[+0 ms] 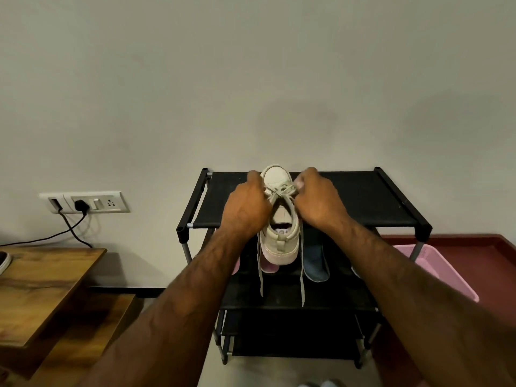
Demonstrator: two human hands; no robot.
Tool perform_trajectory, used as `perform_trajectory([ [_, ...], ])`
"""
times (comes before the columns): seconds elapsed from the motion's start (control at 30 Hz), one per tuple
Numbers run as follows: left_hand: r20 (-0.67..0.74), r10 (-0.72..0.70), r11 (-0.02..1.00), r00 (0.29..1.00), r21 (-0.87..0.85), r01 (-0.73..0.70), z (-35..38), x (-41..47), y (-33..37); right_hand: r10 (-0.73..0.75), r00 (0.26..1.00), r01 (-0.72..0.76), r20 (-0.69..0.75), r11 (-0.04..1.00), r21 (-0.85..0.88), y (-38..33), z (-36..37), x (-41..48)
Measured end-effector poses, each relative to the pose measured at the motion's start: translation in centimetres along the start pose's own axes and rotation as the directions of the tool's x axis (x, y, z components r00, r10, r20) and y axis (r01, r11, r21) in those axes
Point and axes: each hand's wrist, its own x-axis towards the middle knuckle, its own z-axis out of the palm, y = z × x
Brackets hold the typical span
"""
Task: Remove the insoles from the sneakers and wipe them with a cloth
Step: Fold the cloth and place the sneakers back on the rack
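Observation:
A cream sneaker (279, 236) rests on the top shelf of a black shoe rack (363, 199), toe toward the wall, heel hanging over the front edge. My left hand (247, 208) and my right hand (318, 201) sit on either side of its upper, each pinching a lace (280, 189) near the eyelets. Two loose lace ends (302, 275) dangle below the heel. On the shelf below lie a blue insole (315, 261) and a pink one (269, 266), partly hidden by the sneaker and my arms. No cloth is in view.
A pink plastic basket (446, 272) stands on the red floor right of the rack. A wooden table (42, 280) is at the left, below a wall socket (86, 202) with a black cable plugged in. The rack stands against the wall.

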Motion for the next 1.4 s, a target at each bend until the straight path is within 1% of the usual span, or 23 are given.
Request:
perform_trajectory([
  [0.03,-0.024,-0.096,0.987,0.995,-0.134,0.092,0.0,-0.1,-0.2,0.111,0.993,-0.104,-0.033,0.98,0.168,0.3,0.0,0.1],
  [0.1,-0.035,-0.222,0.925,0.974,-0.324,0.199,0.1,-0.2,-0.7,0.217,0.976,-0.195,-0.01,0.892,0.408,1.5,0.5,0.4],
  [0.27,0.043,-0.272,0.823,0.961,-0.507,0.256,0.3,0.1,-1.3,0.189,0.97,-0.241,0.154,0.837,0.491,1.3,0.0,0.2],
  [0.33,0.082,-0.303,0.782,0.95,-0.548,0.297,0.6,0.0,-1.7,0.22,0.957,-0.288,0.187,0.776,0.562,1.5,-0.1,0.0],
  [0.4,0.093,-0.307,0.782,0.947,-0.543,0.307,0.7,0.3,-2.0,0.239,0.953,-0.303,0.187,0.733,0.609,1.7,0.1,0.2],
  [0.47,0.114,-0.275,0.813,0.955,-0.503,0.294,0.5,0.9,-1.8,0.227,0.96,-0.281,0.167,0.748,0.602,1.6,0.3,0.4],
  [0.57,0.165,-0.189,0.895,0.968,-0.376,0.239,0.1,1.7,-1.4,0.168,0.979,-0.203,0.116,0.851,0.484,1.5,0.3,0.7],
  [0.7,0.122,-0.142,0.953,0.982,-0.253,0.169,0.1,2.3,-1.4,0.078,0.996,-0.09,0.051,0.94,0.329,1.5,0.4,1.1],
  [0.83,0.112,-0.11,0.992,0.988,-0.043,0.115,0.5,2.3,-0.8,0.014,0.999,-0.023,0.041,0.974,0.224,1.6,0.5,1.4],
  [0.9,0.064,-0.161,0.98,0.985,-0.111,0.167,0.5,2.4,-0.7,0.011,1.0,-0.015,0.029,0.985,0.172,1.4,0.5,1.4],
  [0.93,0.024,-0.238,0.946,0.971,-0.222,0.238,0.4,2.5,-1.0,0.037,0.999,-0.037,0.002,0.981,0.191,1.2,0.4,1.4],
  [0.97,0.001,-0.353,0.865,0.936,-0.382,0.327,0.4,2.4,-1.3,0.126,0.992,-0.116,-0.013,0.945,0.305,1.0,0.3,1.4],
  [1.0,0.036,-0.461,0.726,0.887,-0.56,0.4,0.3,2.3,-1.7,0.238,0.971,-0.21,0.006,0.846,0.49,0.8,0.2,1.4],
  [1.03,0.123,-0.524,0.552,0.843,-0.704,0.446,0.2,2.0,-2.1,0.344,0.936,-0.301,0.074,0.671,0.678,0.6,0.0,1.3],
  [1.07,0.212,-0.538,0.412,0.815,-0.778,0.475,0.1,1.7,-2.5,0.402,0.904,-0.354,0.144,0.517,0.779,0.7,-0.2,1.1],
  [1.1,0.275,-0.526,0.357,0.805,-0.788,0.502,0.0,1.4,-2.9,0.418,0.889,-0.39,0.184,0.485,0.783,1.0,-0.3,1.2],
  [1.13,0.31,-0.505,0.356,0.805,-0.775,0.522,-0.2,1.2,-2.9,0.394,0.893,-0.411,0.218,0.511,0.755,1.1,-0.5,1.1],
  [1.17,0.313,-0.485,0.397,0.816,-0.753,0.525,-0.3,1.3,-3.0,0.361,0.904,-0.407,0.227,0.571,0.713,1.3,-0.6,1.2],
  [1.2,0.288,-0.457,0.481,0.841,-0.716,0.506,-0.4,1.4,-2.8,0.325,0.919,-0.387,0.224,0.637,0.666,1.2,-0.8,1.3],
  [1.27,0.2,-0.336,0.759,0.921,-0.521,0.39,-0.6,1.8,-2.2,0.234,0.952,-0.305,0.199,0.797,0.521,0.9,-0.9,1.8],
  [1.3,0.182,-0.261,0.859,0.948,-0.403,0.314,-0.6,1.8,-1.6,0.178,0.968,-0.237,0.177,0.878,0.415,0.7,-0.9,1.9],
  [1.33,0.18,-0.199,0.919,0.963,-0.308,0.247,-0.6,1.9,-1.1,0.121,0.982,-0.161,0.145,0.937,0.309,0.4,-0.8,2.1],
  [1.4,0.177,-0.126,0.974,0.976,-0.166,0.155,-0.7,2.3,-0.2,0.007,0.997,-0.014,0.076,0.996,0.086,-0.2,-0.8,2.1],
])
